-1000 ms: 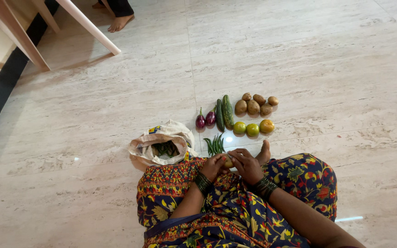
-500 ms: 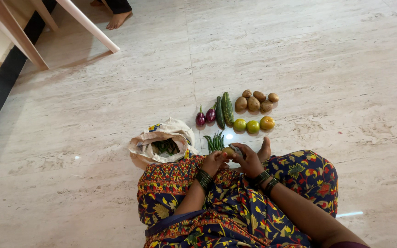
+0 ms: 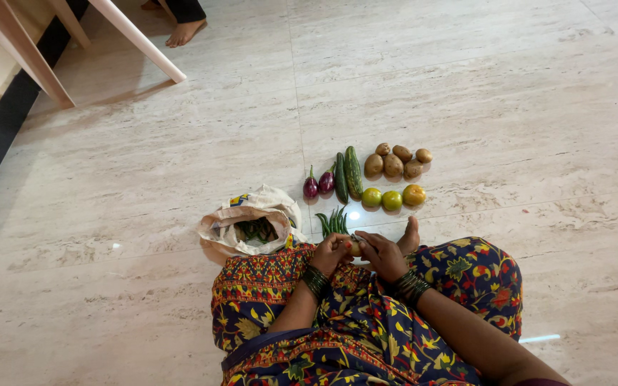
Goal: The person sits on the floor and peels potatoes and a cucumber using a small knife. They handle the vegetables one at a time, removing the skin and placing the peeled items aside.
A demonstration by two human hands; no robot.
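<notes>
Both hands, left and right, pinch 1 small, round, yellowish vegetable, mostly hidden.

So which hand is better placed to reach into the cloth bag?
Probably the left hand: the cloth bag lies open on that side, close by. The right hand would have to cross over.
</notes>
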